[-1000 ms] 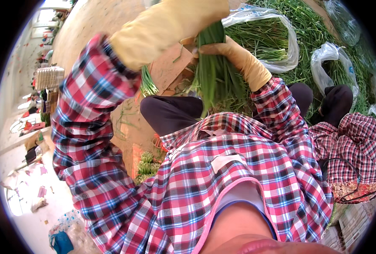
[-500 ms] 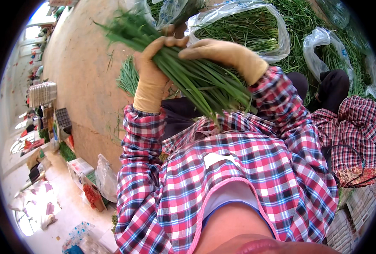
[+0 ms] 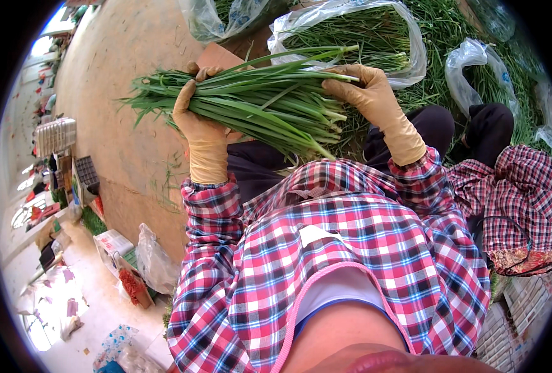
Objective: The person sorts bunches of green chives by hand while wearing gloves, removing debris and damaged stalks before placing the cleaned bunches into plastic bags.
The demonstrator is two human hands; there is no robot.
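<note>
Bunch (image 3: 257, 102) of long green leaves, upper middle of frame, held roughly level, pale stem ends to the right, leaf tips to the left. Left hand (image 3: 198, 121), tan glove, is wrapped round the leafy part, thumb on the near side; most of its fingers are hidden behind the leaves, only some tips showing above. Right hand (image 3: 375, 93), same glove, half curled at the stem ends, fingertips touching; can't tell if it pinches any stems or just rests on them.

Bunch covers part of a reddish-brown board (image 3: 218, 55); its full shape can't be made out. More greens (image 3: 437, 84) lie loose, upper right. Bag 1 (image 3: 421, 59), see-through, sits behind the right hand with greens inside; its near left side is blocked by the bunch. Bag 2 (image 3: 196, 22), top, is cut off by the frame edge. Bag 3 (image 3: 475, 53), upper right, also has greens.

Dark trousers (image 3: 251, 168) partly hidden under bunch and shirt (image 3: 338, 248). Co-worker's checked garment (image 3: 518, 193) at right, rest out of frame. Far left clutter small, bent, mostly unreadable; white box (image 3: 113, 241) discernible, lower left.
</note>
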